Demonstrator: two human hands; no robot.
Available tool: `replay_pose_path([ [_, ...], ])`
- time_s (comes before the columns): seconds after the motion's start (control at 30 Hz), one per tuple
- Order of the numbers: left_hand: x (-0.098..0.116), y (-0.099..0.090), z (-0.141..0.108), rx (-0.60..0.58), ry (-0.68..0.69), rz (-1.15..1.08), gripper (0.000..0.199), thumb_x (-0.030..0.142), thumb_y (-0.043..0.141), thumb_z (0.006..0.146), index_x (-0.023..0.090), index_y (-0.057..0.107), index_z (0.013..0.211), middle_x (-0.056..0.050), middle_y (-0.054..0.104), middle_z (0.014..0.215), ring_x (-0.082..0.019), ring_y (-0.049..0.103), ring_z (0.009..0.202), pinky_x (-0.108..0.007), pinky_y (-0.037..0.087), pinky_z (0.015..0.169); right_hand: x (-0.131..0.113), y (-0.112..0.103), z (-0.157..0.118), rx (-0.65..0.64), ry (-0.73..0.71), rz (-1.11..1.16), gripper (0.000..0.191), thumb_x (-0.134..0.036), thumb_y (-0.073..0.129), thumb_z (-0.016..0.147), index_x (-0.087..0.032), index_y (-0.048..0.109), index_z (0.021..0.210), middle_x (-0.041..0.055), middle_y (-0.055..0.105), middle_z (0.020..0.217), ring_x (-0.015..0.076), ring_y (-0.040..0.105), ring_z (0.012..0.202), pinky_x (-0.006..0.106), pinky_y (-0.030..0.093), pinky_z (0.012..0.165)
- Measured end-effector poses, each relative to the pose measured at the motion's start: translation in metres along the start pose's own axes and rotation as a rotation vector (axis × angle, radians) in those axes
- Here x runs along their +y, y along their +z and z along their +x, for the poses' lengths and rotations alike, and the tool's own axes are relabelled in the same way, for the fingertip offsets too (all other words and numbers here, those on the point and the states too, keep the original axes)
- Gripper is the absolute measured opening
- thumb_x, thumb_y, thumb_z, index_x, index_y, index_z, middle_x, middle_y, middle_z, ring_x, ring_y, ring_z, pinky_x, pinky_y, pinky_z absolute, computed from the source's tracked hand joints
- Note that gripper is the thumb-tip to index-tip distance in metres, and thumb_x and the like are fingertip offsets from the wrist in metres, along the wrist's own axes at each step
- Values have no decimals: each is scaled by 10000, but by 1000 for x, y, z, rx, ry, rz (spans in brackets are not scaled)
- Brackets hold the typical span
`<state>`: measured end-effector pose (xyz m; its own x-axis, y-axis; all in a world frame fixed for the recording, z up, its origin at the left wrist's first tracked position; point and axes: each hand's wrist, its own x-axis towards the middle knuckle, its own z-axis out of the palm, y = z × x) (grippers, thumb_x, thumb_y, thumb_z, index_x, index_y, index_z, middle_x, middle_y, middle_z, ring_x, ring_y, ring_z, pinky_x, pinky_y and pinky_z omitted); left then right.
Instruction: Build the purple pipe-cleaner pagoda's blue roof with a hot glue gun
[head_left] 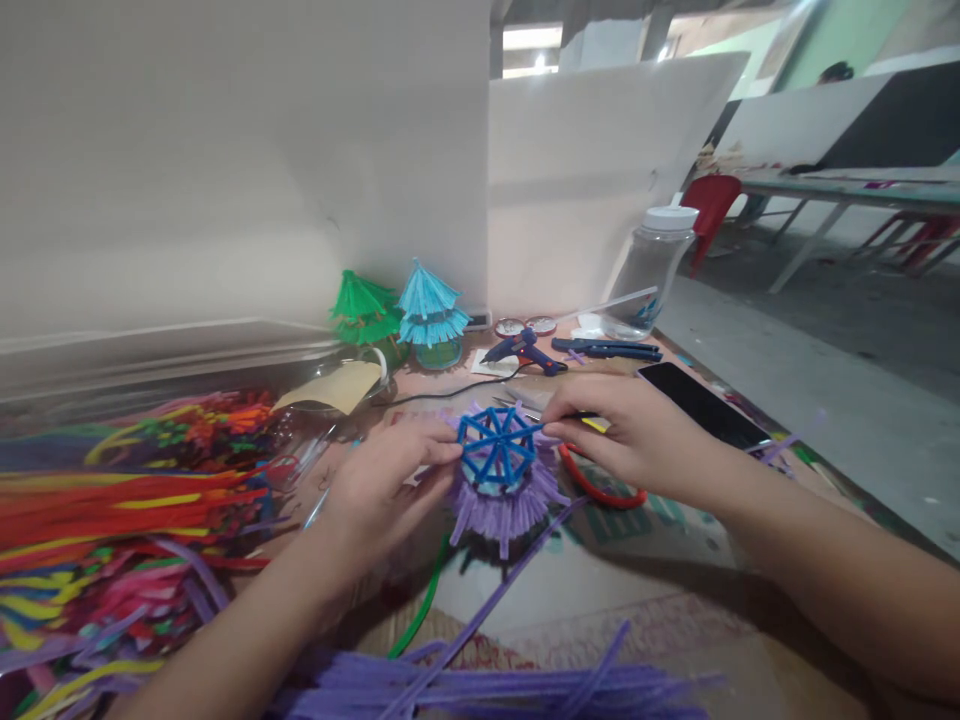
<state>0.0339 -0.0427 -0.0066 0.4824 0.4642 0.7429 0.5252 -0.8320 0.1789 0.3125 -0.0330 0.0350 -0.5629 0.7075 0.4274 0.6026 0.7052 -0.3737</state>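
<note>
Purple-fringed blue wheel [499,438] between left hand [394,468] and right hand [637,425], beyond purple strips [480,690] toward front edge of worktop [415,384]. Both pinch closed: left, wheel's rim; right, blue strip [525,432].

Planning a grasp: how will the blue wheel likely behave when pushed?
The blue wheel is probably light: thin strips, open gaps. Its spokes meet mid-wheel, so it may hold its shape. Those thin spokes might still bend under pressure.
</note>
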Motion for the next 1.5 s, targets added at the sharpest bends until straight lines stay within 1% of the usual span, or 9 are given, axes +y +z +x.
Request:
replay_pose_path([
  [0.13,1,1,0,7,37,6,120,108,643,867,212,624,922,-23,773,952,-147,745,875,-258,590,793,2,0,3,-3,22,73,135,-236,627,926,-190,679,810,7,716,762,144,639,709,256,462,684],
  [0.27,1,0,1,15,-56,4,182,125,617,867,224,618,1020,-19,756,954,-164,731,879,-286,587,808,3,6,5,29,26,122,95,-199,616,922,-200,708,897,18,753,846,151,684,770,255,505,722],
  [0.37,3,-4,4,-79,-96,82,376,154,614,863,247,591,1226,-54,709,1082,-209,684,999,-358,570,880,1,12,4,79,17,126,114,-196,618,923,-216,726,956,24,774,909,165,712,847,271,532,774],
  [0.57,5,-6,13,-209,54,122,629,15,527,819,281,510,1388,-100,543,1416,-264,506,1316,-478,457,1080,-2,20,2,106,-3,154,131,-226,613,937,-219,733,989,28,776,916,167,713,849,282,547,792],
  [0.93,-4,1,11,-119,92,54,549,0,461,899,317,570,1334,-60,642,1347,-197,594,1245,-412,519,1006,2,26,3,143,36,154,103,-193,617,925,-202,716,949,21,761,879,157,704,823,265,536,770],
  [1.17,6,-9,13,-214,-207,-122,673,218,607,880,257,376,1510,-122,517,1503,-280,506,1377,-480,441,1141,6,26,5,125,77,164,139,-252,620,933,-209,717,1021,40,772,990,192,718,931,318,558,842],
  [1.27,8,-2,12,-229,-313,-129,770,381,719,843,274,355,1513,-129,526,1495,-315,523,1360,-514,446,1129,7,27,4,77,54,173,300,-326,690,891,-225,679,1174,66,739,1156,230,689,1072,377,548,926],
  [1.37,8,7,10,-218,-392,-132,722,403,724,844,280,399,1477,-118,571,1449,-311,562,1318,-524,468,1102,8,33,4,43,18,157,443,-367,756,835,-207,642,1233,94,699,1225,250,652,1146,419,523,989],
  [1.5,6,10,8,-204,-421,-201,726,378,749,829,281,414,1466,-107,556,1465,-287,552,1332,-489,447,1131,7,38,4,35,47,166,382,-342,756,834,-174,660,1164,113,705,1173,252,666,1111,417,537,966],
])
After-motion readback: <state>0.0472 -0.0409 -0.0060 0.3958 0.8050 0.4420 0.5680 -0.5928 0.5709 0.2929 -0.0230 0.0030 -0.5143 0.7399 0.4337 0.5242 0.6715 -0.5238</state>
